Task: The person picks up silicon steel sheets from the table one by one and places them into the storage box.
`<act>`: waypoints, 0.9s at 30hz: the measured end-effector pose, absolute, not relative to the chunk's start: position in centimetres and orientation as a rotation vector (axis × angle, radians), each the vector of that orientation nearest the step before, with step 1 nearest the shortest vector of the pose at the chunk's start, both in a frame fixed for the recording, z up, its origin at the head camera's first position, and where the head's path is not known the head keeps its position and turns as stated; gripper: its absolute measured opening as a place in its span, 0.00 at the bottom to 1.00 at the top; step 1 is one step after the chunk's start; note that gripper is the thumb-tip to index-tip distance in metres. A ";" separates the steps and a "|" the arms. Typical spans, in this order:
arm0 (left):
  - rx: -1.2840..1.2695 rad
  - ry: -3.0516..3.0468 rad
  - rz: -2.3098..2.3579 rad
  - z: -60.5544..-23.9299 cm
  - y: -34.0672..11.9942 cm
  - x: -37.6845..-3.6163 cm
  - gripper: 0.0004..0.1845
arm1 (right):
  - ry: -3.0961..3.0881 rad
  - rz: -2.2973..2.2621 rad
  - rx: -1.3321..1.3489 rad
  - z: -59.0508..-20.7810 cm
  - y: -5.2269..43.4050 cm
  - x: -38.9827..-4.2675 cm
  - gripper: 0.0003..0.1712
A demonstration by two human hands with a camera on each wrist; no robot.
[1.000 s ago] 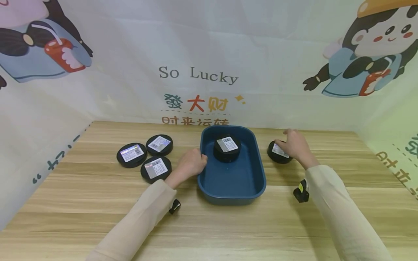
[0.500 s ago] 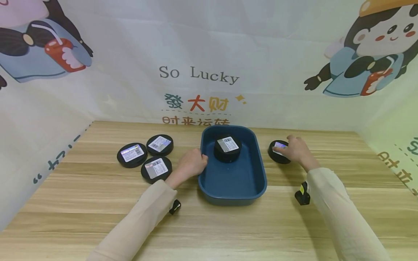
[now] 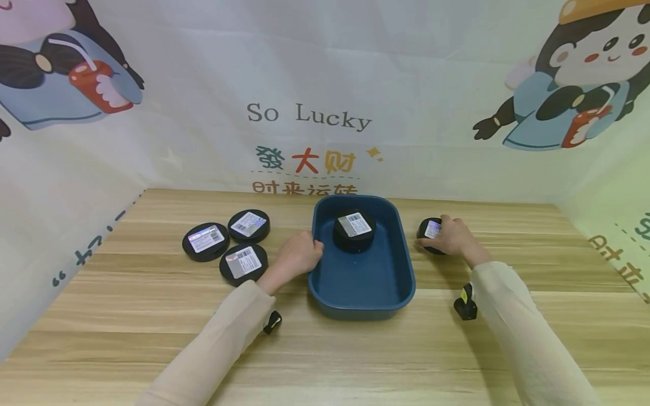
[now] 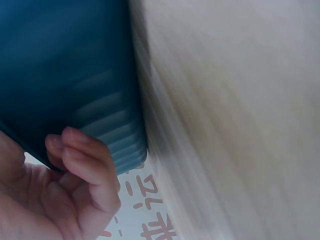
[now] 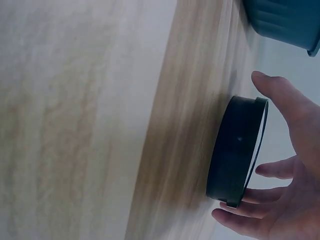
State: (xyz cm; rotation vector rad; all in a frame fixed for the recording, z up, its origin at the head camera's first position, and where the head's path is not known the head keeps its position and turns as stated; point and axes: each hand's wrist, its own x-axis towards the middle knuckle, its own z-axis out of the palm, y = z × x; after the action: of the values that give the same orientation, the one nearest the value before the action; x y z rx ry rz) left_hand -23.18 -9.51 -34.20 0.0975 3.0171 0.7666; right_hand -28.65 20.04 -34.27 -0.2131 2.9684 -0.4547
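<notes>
White printed cloth rises behind the back edge of the wooden tabletop. Near that edge, about midway between the left and right edges, stands a blue tub. The person's left hand grips the tub's left side, fingers curled. The right hand spreads over a round black box right of the tub, towards the tabletop's back right corner; thumb and fingers straddle it without closing, and the box seems to rest on the wood. Towards the back left corner, close together, lie a leftmost box, a rear box and a front box. The work looks partway along: an inner box sits in the tub's back half, though whether another lies beneath it cannot be told, while four are outside, none yet lifted as far as the views show. Smallest are the pale labels on the box tops.
</notes>
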 end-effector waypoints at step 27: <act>0.092 3.011 0.760 -34.5 -9.5 -23.4 0.16 | 2.985 -0.441 -0.067 -35.0 19.9 -28.8 0.46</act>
State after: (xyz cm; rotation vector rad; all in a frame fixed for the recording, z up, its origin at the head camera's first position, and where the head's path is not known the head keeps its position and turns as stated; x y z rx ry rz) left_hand -23.43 -9.52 -34.49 0.0919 3.0111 0.7600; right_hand -28.84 19.93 -35.02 -0.0672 2.9847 -0.4411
